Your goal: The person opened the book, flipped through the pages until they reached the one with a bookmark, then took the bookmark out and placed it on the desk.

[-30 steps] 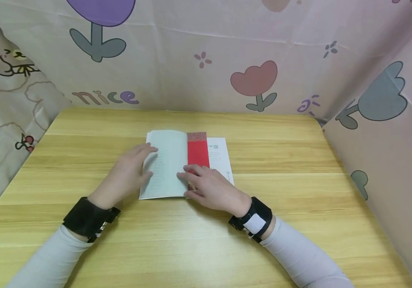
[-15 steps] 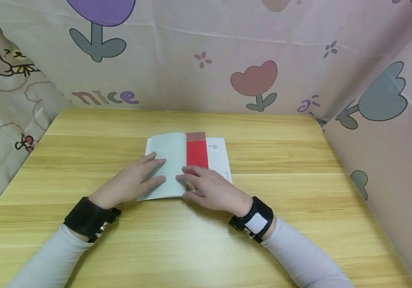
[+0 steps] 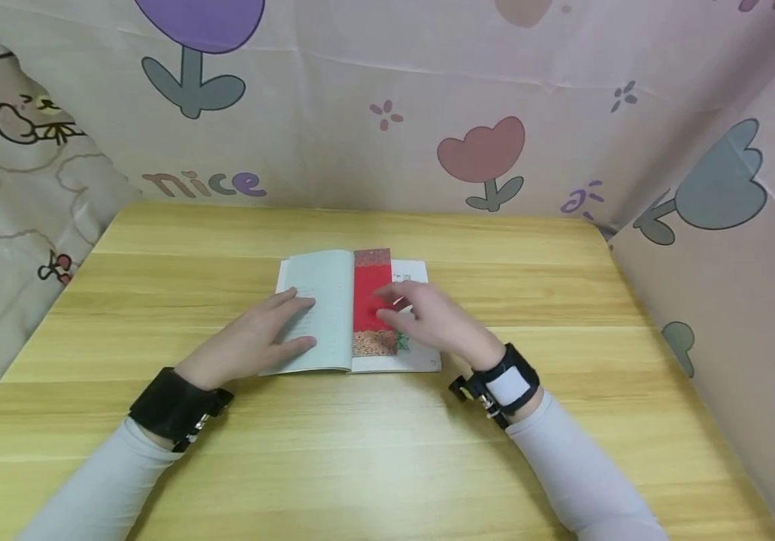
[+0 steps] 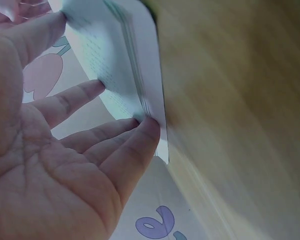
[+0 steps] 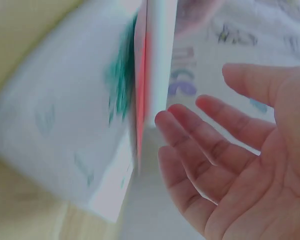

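An open book (image 3: pixel 322 323) lies on the table, its left page pale green with lines of print. My left hand (image 3: pixel 248 338) rests on that page with straight, spread fingers; in the left wrist view its fingertips touch the pages (image 4: pixel 110 55) near their edge. Along the spine lies a red bookmark-like strip (image 3: pixel 372 282) with brownish patterned ends, over the white right page (image 3: pixel 421 362). Above the strip and right page hovers my right hand (image 3: pixel 444 323), fingers loosely bent. In the right wrist view the right hand's fingers (image 5: pixel 210 150) hold nothing, beside the thin red strip (image 5: pixel 141 100).
The wooden table (image 3: pixel 387 466) extends around the book on every side. Behind it and at both sides hangs a pale curtain (image 3: pixel 333 150) with printed flowers, a bear and the word "nice". Both wrists wear black straps (image 3: pixel 177 406).
My right hand has lifted from the spine and moved right and up, uncovering the strip's lower end. My left hand has slid farther onto the left page, which now lies flatter.
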`<control>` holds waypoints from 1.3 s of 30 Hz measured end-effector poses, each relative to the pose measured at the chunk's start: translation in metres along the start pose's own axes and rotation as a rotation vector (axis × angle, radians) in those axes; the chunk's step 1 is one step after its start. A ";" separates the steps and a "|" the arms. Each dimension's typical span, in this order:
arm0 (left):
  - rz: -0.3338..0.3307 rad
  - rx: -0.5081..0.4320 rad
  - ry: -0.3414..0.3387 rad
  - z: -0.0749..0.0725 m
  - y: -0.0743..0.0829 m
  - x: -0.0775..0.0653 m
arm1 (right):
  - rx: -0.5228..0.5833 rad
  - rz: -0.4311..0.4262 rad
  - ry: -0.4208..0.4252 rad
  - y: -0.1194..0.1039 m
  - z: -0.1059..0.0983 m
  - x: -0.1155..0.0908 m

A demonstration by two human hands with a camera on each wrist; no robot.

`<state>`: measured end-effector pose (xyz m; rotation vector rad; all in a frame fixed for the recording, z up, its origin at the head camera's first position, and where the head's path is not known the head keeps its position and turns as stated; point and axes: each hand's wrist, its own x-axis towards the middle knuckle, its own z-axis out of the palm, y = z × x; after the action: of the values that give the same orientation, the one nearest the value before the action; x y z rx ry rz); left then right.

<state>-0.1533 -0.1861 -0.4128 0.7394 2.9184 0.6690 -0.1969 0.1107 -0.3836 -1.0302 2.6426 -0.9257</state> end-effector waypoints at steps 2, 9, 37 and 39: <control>-0.010 -0.001 -0.003 0.000 0.000 0.000 | 0.011 0.083 0.008 0.010 -0.007 0.005; -0.019 0.006 -0.006 0.000 0.000 0.000 | -0.017 0.285 0.019 0.036 -0.018 0.019; 0.016 0.036 -0.003 -0.010 -0.004 -0.004 | 0.284 0.374 -0.050 0.043 -0.003 0.052; 0.015 0.037 -0.002 -0.010 -0.005 -0.004 | 0.283 0.372 -0.051 0.042 -0.003 0.053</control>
<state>-0.1534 -0.1958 -0.4059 0.7651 2.9343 0.6168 -0.2607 0.1012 -0.4024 -0.4709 2.4451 -1.1199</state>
